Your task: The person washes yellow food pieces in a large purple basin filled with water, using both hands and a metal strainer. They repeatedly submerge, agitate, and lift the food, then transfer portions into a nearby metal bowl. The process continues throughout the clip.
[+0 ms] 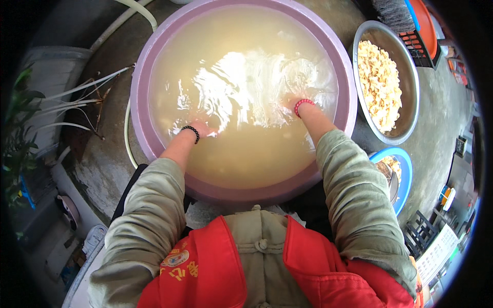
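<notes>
A large round purple plastic tub (pixel 346 88) full of cloudy yellowish water (pixel 238 154) stands before me. My left hand (pixel 202 129), with a black bead bracelet (pixel 195 133) at the wrist, dips into the water on the left side. Further right, my right hand (pixel 294 101) is under the surface up to a red bead bracelet (pixel 299 104). Glare and murky water hide the fingers of both hands, so I cannot tell whether they hold anything. Faint pale shapes show below the surface.
Right of the tub, a steel basin (pixel 410 96) holds pale yellow cut pieces (pixel 379 86). Below it is a blue basin (pixel 406 173) with similar pieces and a dark bowl-like object. A black crate (pixel 420 50) stands upper right. A pale hose (pixel 129 134) and white branches (pixel 84 84) lie left.
</notes>
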Available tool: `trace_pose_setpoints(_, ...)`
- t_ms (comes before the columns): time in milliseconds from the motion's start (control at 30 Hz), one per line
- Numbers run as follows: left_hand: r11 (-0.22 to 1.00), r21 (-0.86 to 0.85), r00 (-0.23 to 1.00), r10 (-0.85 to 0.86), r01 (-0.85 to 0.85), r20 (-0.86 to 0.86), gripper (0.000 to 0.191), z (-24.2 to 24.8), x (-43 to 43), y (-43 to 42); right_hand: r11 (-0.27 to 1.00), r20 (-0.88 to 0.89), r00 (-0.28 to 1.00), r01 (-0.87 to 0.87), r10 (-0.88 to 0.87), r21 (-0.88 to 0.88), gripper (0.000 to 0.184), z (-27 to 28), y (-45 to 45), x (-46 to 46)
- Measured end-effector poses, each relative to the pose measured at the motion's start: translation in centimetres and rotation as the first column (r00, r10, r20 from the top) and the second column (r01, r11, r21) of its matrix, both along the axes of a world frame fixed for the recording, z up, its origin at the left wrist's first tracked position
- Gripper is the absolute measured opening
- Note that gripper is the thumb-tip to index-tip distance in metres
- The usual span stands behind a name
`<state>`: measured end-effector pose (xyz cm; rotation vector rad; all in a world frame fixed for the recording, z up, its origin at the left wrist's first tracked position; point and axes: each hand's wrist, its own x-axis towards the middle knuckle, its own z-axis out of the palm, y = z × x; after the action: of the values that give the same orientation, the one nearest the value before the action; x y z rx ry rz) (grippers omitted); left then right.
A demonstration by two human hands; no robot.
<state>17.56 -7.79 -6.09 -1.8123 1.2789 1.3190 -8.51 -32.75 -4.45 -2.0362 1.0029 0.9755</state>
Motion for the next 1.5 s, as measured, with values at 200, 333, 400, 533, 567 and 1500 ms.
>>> trace_pose_setpoints(200, 0.980, -0.075, 0.979, -0.191, 0.186, -0.066, 0.060, -2.5, -3.9, 3.8, 0.989, -0.116, 0.993, -0.003, 0.021, 0.150, 0.055, -3.1, 4.3, -0.7)
trace_pose_setpoints(333, 0.988, -0.008, 0.986, -0.155, 0.154, -0.059, 0.066, -1.1, -6.8, 4.6, 0.983, -0.170, 0.982, -0.055, 0.086, 0.177, 0.049, -3.4, 7.6, -1.8)
trace_pose_setpoints(400, 0.992, 0.028, 0.988, -0.122, 0.125, -0.089, 0.070, -0.1, -8.4, 5.0, 0.980, -0.125, 0.983, -0.111, 0.133, 0.167, 0.046, -3.4, 9.4, -2.1)
trace_pose_setpoints(533, 0.988, 0.042, 0.971, -0.136, 0.147, -0.195, 0.074, 1.4, -11.5, 5.0, 0.972, -0.111, 0.975, -0.175, 0.193, 0.156, 0.045, -2.6, 12.5, -2.4)
trace_pose_setpoints(567, 0.987, 0.015, 0.966, -0.151, 0.158, -0.211, 0.074, 1.6, -12.3, 5.2, 0.969, -0.110, 0.971, -0.193, 0.211, 0.153, 0.045, -2.2, 13.3, -2.4)
trace_pose_setpoints(1500, 0.762, -0.192, 0.746, 0.493, -0.618, -0.448, 0.052, 7.2, -10.5, 3.1, 0.866, -0.095, 0.955, 0.296, -0.281, 0.404, 0.054, 5.1, 10.0, -1.7)
